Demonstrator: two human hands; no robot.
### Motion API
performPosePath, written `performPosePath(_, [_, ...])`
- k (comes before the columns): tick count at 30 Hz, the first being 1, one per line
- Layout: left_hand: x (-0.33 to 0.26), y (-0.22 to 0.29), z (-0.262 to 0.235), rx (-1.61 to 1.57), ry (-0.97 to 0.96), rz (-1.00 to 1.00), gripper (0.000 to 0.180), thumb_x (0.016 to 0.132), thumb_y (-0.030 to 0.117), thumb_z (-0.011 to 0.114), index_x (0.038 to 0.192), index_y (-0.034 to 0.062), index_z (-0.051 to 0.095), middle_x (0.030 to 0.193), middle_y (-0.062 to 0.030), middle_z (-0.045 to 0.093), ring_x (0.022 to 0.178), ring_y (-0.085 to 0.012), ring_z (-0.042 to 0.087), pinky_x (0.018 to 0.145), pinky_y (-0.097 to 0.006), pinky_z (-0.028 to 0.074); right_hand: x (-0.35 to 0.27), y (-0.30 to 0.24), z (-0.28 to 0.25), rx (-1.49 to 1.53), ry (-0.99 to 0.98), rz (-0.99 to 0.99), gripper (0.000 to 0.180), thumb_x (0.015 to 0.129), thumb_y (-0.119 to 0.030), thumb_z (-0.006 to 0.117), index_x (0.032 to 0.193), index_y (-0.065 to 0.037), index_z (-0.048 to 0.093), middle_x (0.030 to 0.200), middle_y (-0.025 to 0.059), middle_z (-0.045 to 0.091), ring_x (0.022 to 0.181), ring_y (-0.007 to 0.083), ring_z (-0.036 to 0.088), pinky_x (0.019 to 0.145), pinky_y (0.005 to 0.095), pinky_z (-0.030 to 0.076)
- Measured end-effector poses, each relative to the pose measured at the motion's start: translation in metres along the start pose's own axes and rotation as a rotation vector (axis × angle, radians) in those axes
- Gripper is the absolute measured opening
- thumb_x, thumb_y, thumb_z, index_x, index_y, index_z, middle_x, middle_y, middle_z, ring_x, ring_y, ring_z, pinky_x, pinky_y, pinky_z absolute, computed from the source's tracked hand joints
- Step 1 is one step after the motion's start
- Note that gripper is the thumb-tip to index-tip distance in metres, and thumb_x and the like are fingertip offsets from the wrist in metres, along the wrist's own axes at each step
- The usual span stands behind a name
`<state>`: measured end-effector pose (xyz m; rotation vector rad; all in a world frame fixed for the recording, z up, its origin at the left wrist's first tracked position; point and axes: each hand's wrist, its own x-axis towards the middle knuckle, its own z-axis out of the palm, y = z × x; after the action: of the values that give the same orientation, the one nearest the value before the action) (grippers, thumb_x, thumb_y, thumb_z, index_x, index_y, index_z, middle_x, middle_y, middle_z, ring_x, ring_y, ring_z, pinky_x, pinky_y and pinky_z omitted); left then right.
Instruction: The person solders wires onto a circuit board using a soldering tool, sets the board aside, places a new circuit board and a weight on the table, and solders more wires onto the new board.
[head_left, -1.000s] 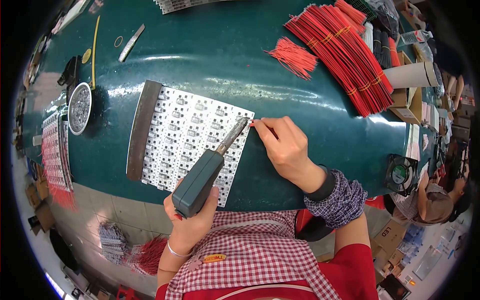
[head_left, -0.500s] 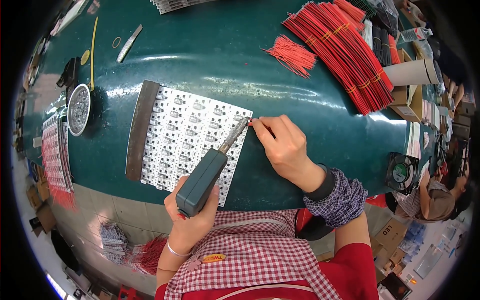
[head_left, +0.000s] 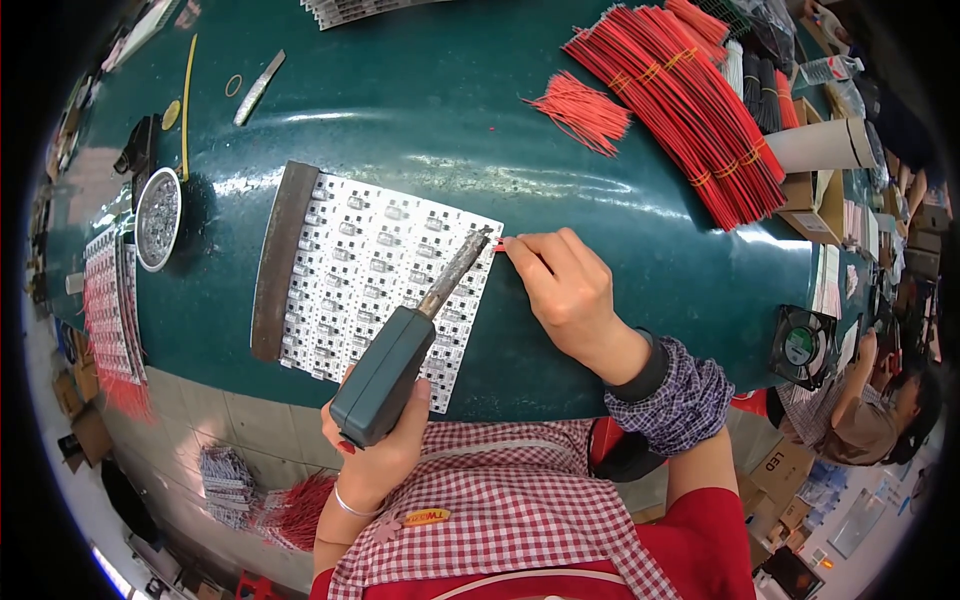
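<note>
My left hand [head_left: 383,450] is wrapped round the dark green body of a soldering gun [head_left: 385,372]. Its long, stained metal tip slants up to the right over the white circuit board panel [head_left: 345,270], ending near the upper right edge. Rows of small components cover the panel, which lies on the table. At that edge my right hand [head_left: 568,290] is closed in a pinch on a short red wire [head_left: 499,245]; the wire's end touches or nearly touches the board. A brown metal bar [head_left: 284,262] lies along the panel's left side.
A white-rimmed bowl [head_left: 158,220] of bits stands left, near wired panels [head_left: 115,310]. A utility knife [head_left: 259,88] lies far left. Bundled red and black wires [head_left: 690,110] and loose red wires [head_left: 580,112] lie far right. A small fan [head_left: 803,345] stands at right, with a co-worker [head_left: 870,405] beyond.
My left hand has drawn the soldering gun slightly down and left, so its tip sits a little farther from my right fingers. My right hand has barely moved. The co-worker has shifted.
</note>
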<state>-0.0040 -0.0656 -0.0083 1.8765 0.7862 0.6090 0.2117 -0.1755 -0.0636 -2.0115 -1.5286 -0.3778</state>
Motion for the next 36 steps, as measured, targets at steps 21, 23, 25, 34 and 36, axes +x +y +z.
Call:
performPosePath(21, [0.001,0.009,-0.001,0.039,-0.127,-0.086,0.012,0.078,-0.005,0.073,0.088,-0.0035,0.068,0.08,-0.0065,0.062,0.064,-0.0107,0.058,0.056,-0.024,0.046,0.0,-0.002,-0.003,0.036,-0.025,-0.026,0.03,0.07,0.002,0.069,0.1,0.004,0.064,0.089,0.0117,0.064,0.068,0.0241,0.059,0.056,0.0329,0.049])
performPosePath(23, [0.0,0.009,-0.001,0.014,-0.119,-0.124,0.012,0.078,-0.005,0.073,0.089,-0.0037,0.068,0.08,-0.0069,0.062,0.064,-0.011,0.058,0.056,-0.024,0.046,-0.001,-0.003,-0.003,0.031,-0.028,-0.03,0.03,0.07,0.002,0.069,0.1,0.004,0.064,0.089,0.0116,0.064,0.069,0.024,0.059,0.056,0.0329,0.049])
performPosePath(25, [0.001,0.007,-0.002,0.035,-0.136,-0.073,0.013,0.077,-0.005,0.073,0.09,-0.0035,0.068,0.081,-0.0074,0.063,0.063,-0.0116,0.058,0.056,-0.024,0.046,-0.002,-0.002,-0.002,0.026,-0.023,-0.031,0.031,0.07,0.001,0.069,0.1,0.004,0.064,0.089,0.0114,0.063,0.069,0.024,0.059,0.056,0.0329,0.049])
performPosePath(34, [-0.014,-0.004,-0.007,0.031,-0.013,-0.014,0.018,0.077,-0.001,0.075,0.094,-0.0032,0.07,0.084,-0.0093,0.066,0.065,-0.0151,0.062,0.058,-0.027,0.051,0.0,-0.005,-0.001,-0.001,-0.016,-0.012,0.03,0.069,0.001,0.068,0.099,0.002,0.065,0.088,0.0096,0.063,0.07,0.0236,0.059,0.057,0.0328,0.05])
performPosePath(36, [-0.015,-0.004,-0.007,0.05,-0.016,0.001,0.019,0.077,-0.001,0.076,0.095,-0.0032,0.07,0.084,-0.0094,0.066,0.066,-0.0152,0.062,0.058,-0.027,0.051,-0.002,-0.003,0.001,-0.011,-0.002,-0.024,0.027,0.07,0.0,0.069,0.097,0.002,0.065,0.086,0.0084,0.06,0.071,0.0221,0.058,0.057,0.0317,0.048])
